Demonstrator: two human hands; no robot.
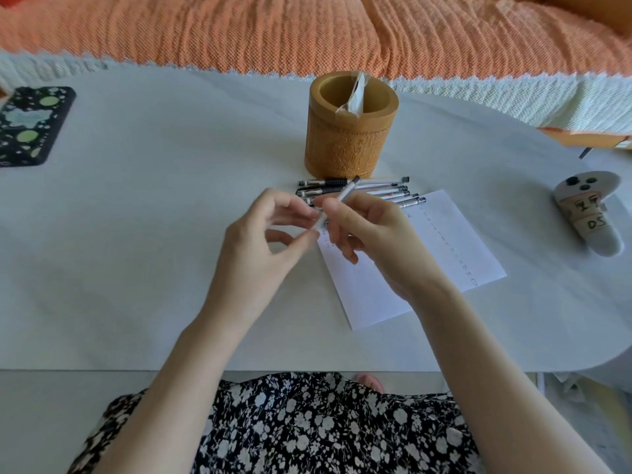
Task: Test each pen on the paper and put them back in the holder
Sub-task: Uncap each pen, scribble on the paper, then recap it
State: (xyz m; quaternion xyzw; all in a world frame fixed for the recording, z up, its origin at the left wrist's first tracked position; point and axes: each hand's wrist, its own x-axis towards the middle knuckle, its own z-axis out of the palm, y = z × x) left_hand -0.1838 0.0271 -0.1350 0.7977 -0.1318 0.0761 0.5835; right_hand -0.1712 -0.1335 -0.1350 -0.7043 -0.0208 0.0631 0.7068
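One slim white pen with a dark far end (344, 194) is held slanted above the white worktop (154, 234), between the two hands. The left hand (266, 248) pinches its near end with thumb and forefinger, the other fingers (297, 208) curled loosely. The right hand (372, 234) has its fingers wrapped around the middle of the barrel, so both hands hold this pen.

Behind the hands a bundle of pens (379, 190) lies flat on the worktop, side by side and touching. At least five show, some clear-bodied with black grips and silver clips. The hands cover part of the bundle, so the full count cannot be told.

One white sheet of paper (427, 254) lies at an angle just in front of the bundle, partly under the right hand. It carries a column of small handwritten marks near its right edge and a few more marks beside the held pen.

One round carved bamboo holder (352, 142) stands upright just behind the bundle. A crumpled white wrapper (354, 99) leans against its far rim; no pen shows above its rim.

One black phone case with green spots (30, 128) lies at the far left. One white controller with taped labels (588, 213) lies at the right. An orange bed cover (307, 32) runs along behind the worktop.
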